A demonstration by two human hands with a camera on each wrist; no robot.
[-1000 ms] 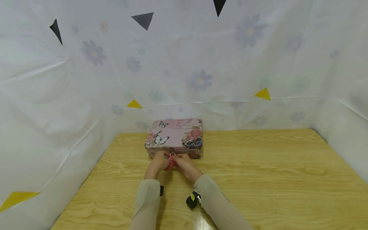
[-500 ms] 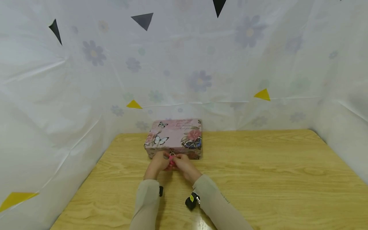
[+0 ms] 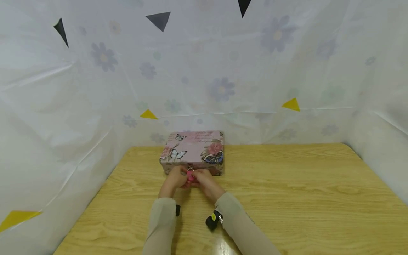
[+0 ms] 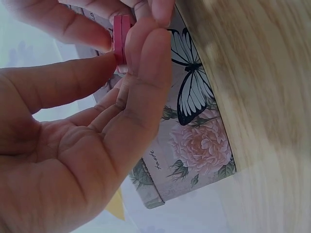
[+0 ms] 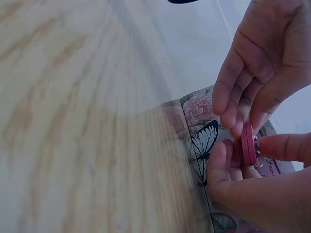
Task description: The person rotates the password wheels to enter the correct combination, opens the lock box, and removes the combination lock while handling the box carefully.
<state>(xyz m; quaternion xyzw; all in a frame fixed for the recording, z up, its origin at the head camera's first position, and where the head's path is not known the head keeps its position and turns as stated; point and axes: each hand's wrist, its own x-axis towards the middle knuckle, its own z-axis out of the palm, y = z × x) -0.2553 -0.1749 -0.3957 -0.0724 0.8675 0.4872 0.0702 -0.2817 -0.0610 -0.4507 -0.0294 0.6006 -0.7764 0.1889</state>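
A pink padlock with a silver shackle hangs at the front of a pink box printed with butterflies and flowers. My left hand pinches the padlock between thumb and fingers. From the other side, my right hand grips it as well, its fingers curled behind the body and the thumb at the face with the small parts. The right wrist view has the padlock edge-on between both hands. In the left wrist view, the padlock is partly covered by fingers. The lid of the box is down.
The box stands near the back edge of a wood-grain table. Behind and beside the table hang white flowered sheets with black and yellow triangles. A black wrist strap piece hangs beneath the right sleeve.
Both hands stay at the padlock, and only the fingers shift very slightly on it. The box has not moved.
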